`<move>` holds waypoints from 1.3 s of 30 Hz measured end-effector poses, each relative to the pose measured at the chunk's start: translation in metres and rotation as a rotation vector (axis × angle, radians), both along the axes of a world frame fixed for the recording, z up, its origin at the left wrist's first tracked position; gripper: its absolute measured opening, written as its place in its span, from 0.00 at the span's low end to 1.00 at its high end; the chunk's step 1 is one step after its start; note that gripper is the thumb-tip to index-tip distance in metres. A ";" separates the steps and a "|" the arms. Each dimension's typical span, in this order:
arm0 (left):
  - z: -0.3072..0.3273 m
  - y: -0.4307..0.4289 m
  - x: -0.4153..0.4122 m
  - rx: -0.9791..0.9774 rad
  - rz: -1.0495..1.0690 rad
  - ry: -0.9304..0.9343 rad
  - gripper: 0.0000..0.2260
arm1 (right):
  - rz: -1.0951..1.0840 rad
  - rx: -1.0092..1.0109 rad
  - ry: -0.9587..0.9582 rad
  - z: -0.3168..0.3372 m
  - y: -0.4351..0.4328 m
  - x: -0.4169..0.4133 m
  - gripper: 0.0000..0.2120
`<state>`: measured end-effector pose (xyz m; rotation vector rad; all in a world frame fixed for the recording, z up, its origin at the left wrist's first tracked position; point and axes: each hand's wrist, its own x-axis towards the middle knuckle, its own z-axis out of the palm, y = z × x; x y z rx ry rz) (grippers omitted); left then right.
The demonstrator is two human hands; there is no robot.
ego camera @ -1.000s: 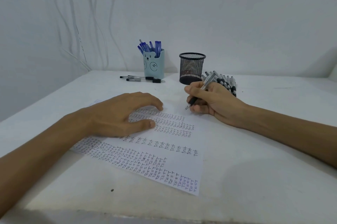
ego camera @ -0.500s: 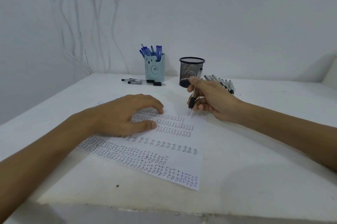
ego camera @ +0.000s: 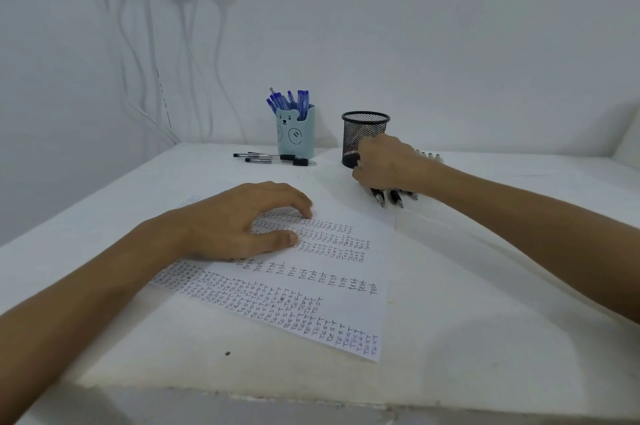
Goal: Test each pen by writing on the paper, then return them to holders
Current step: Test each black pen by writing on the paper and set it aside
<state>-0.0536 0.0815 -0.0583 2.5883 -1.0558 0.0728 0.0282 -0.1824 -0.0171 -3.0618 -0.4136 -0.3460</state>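
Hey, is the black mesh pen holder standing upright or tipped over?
Upright. The black mesh holder stands on its base on the table, round rim facing up; the right hand covers its lower right side.

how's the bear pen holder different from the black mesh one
The bear holder is solid pale teal with a face printed on it; the mesh holder is black and see-through. Blue pens stick out of the bear holder; none rise above the mesh holder's rim. Both stand upright at the back of the table.
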 end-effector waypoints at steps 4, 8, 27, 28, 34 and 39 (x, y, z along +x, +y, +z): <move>0.000 0.001 0.001 0.003 -0.005 0.001 0.21 | -0.026 -0.087 -0.014 -0.004 -0.001 0.002 0.08; 0.000 0.001 0.001 -0.002 -0.011 0.003 0.21 | -0.033 -0.109 -0.040 -0.005 -0.003 0.002 0.11; -0.002 0.024 0.016 -0.015 0.140 -0.019 0.23 | 0.464 -0.127 -0.230 -0.022 0.097 0.069 0.16; -0.002 0.024 0.016 -0.013 0.140 -0.016 0.22 | 0.457 -0.137 -0.217 -0.024 0.102 0.072 0.16; -0.001 0.022 0.017 -0.021 0.131 -0.006 0.19 | 0.401 -0.182 -0.188 -0.027 0.119 0.075 0.12; -0.002 0.023 0.017 -0.021 0.132 -0.004 0.20 | 0.380 -0.200 -0.146 -0.025 0.131 0.073 0.14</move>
